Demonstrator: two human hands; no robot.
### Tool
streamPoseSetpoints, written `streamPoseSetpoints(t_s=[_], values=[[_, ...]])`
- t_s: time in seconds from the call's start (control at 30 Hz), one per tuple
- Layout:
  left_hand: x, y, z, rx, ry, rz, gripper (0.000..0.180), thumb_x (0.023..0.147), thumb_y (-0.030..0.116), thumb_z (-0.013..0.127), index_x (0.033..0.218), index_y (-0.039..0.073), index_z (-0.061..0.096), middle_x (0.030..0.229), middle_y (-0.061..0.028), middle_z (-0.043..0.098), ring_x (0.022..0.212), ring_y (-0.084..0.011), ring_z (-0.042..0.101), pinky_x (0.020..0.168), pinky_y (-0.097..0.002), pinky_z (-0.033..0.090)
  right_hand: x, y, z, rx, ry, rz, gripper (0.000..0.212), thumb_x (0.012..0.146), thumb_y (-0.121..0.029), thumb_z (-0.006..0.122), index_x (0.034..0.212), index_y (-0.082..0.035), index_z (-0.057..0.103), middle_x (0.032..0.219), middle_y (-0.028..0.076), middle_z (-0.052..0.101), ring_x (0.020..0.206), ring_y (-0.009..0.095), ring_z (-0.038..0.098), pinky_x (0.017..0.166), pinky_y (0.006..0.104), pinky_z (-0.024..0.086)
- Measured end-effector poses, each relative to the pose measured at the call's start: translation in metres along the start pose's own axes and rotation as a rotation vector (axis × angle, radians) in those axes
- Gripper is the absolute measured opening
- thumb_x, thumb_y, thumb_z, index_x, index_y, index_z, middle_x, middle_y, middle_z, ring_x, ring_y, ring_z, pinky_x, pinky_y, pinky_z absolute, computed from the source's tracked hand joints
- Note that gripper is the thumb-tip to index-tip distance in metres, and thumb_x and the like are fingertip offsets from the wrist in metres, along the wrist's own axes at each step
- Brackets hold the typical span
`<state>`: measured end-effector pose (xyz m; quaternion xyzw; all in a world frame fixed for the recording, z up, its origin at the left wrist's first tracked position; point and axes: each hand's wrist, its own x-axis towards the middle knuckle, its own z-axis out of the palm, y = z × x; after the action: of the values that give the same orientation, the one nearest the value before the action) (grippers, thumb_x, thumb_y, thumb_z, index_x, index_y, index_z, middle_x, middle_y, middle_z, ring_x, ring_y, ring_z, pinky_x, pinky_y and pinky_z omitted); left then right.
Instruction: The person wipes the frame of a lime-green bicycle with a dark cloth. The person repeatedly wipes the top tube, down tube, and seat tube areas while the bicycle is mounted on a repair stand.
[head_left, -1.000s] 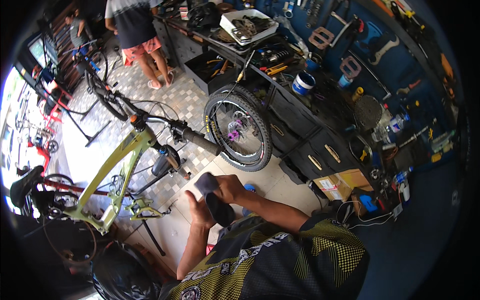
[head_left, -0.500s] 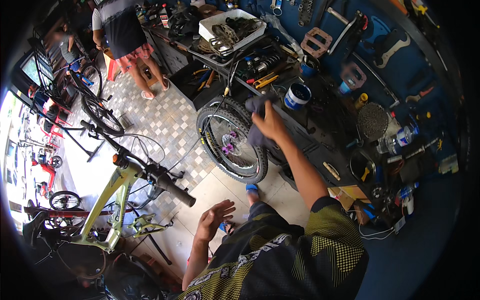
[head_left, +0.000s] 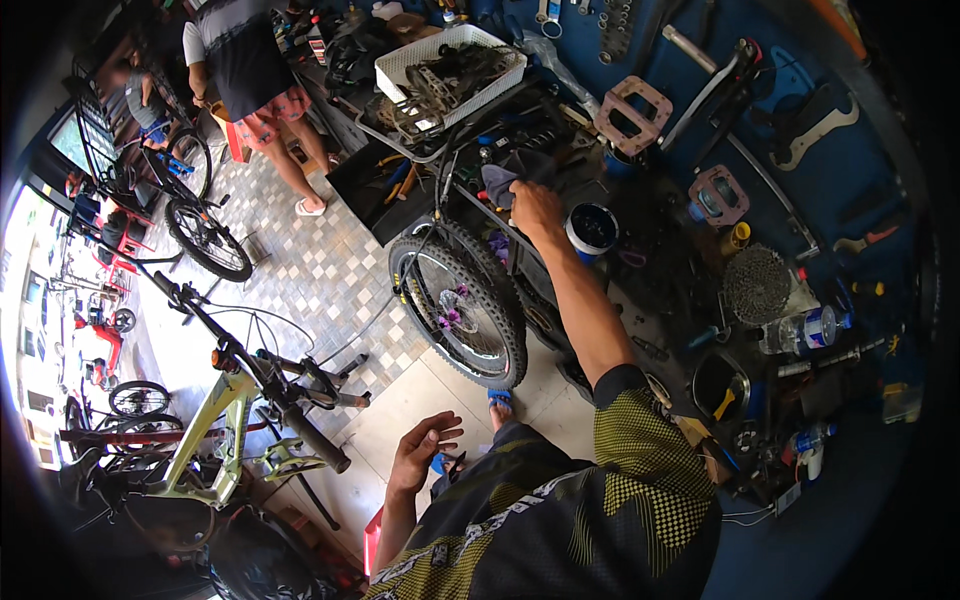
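Note:
My right hand (head_left: pixel 538 212) reaches over the cluttered workbench, closed on a dark grey rag (head_left: pixel 508 181). Beside that hand stands an open tub (head_left: pixel 592 230) with a white rim and dark contents. My left hand (head_left: pixel 424 450) hangs at waist height, fingers apart, holding nothing. Below the bench edge a bicycle wheel (head_left: pixel 462 318) with a knobbly tyre and purple hub parts stands upright, another tyre close behind it. A pale green bicycle frame (head_left: pixel 207 430) with its handlebar grip (head_left: pixel 318 440) is to the left of my left hand.
On the bench sit a white basket (head_left: pixel 450 75) of greasy parts and several tools. Pedals (head_left: pixel 632 112), a cassette (head_left: pixel 757 283) and a plastic bottle (head_left: pixel 800 328) lie farther right. A person (head_left: pixel 252 80) stands at the back left; another is beyond, near bicycles (head_left: pixel 205 240).
My right hand has carried the rag up and away over the bench, where it hung lower near the wheel before. My left hand stays at about the same place.

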<state>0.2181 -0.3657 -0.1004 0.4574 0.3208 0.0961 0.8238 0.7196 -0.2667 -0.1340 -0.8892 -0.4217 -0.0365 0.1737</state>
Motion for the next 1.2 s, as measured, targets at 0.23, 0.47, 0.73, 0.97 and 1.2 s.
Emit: streamPoseSetpoints(t_s=[0.23, 0.47, 0.73, 0.97, 1.2], values=[[0.006, 0.003, -0.002, 0.068, 0.113, -0.03, 0.051, 0.108, 0.033, 0.057, 0.145, -0.002, 0.055, 0.138, -0.017, 0.066, 0.122, -0.0263, 0.066, 0.098, -0.038, 0.052, 0.032, 0.004, -0.016, 0.287, -0.045, 0.108, 0.024, 0.09, -0.025, 0.074, 0.109, -0.011, 0.074, 0.108, 0.015, 0.076, 0.104, 0.037, 0.071, 0.09, 0.0469, 0.056], [0.021, 0.006, -0.005, 0.048, 0.165, -0.049, 0.049, 0.108, 0.033, 0.059, 0.143, -0.001, 0.057, 0.135, -0.017, 0.067, 0.12, -0.0262, 0.067, 0.096, -0.0376, 0.053, 0.083, 0.01, -0.045, 0.62, 0.145, 0.07, 0.053, 0.09, -0.024, 0.073, 0.14, -0.009, 0.06, 0.116, 0.021, 0.074, 0.107, 0.038, 0.072, 0.094, 0.0465, 0.057], [0.026, 0.007, -0.005, 0.093, 0.181, -0.08, 0.048, 0.107, 0.033, 0.06, 0.142, -0.001, 0.058, 0.133, -0.0169, 0.068, 0.117, -0.0262, 0.068, 0.095, -0.038, 0.054, -0.036, -0.008, -0.08, 0.509, 0.202, -0.194, 0.081, 0.091, -0.038, 0.077, 0.155, -0.002, 0.041, 0.143, 0.029, 0.053, 0.133, 0.047, 0.052, 0.11, 0.0501, 0.045], [0.027, 0.007, -0.016, 0.129, 0.222, -0.115, 0.049, 0.108, 0.033, 0.058, 0.141, -0.002, 0.057, 0.132, -0.0181, 0.069, 0.115, -0.0275, 0.07, 0.093, -0.0392, 0.056, -0.135, 0.081, -0.091, 0.56, 0.523, 0.27, 0.127, 0.073, -0.042, 0.095, 0.166, -0.006, 0.016, 0.156, 0.033, 0.037, 0.144, 0.044, 0.041, 0.118, 0.0531, 0.036], [0.043, 0.017, -0.007, 0.214, 0.14, -0.098, 0.052, 0.106, 0.034, 0.061, 0.142, -0.002, 0.056, 0.132, -0.0179, 0.068, 0.115, -0.027, 0.069, 0.093, -0.0384, 0.056, -0.139, 0.099, -0.048, 0.64, 0.401, 0.219, 0.143, 0.065, -0.041, 0.099, 0.166, -0.002, 0.004, 0.157, 0.037, 0.033, 0.144, 0.05, 0.04, 0.118, 0.0555, 0.037]])
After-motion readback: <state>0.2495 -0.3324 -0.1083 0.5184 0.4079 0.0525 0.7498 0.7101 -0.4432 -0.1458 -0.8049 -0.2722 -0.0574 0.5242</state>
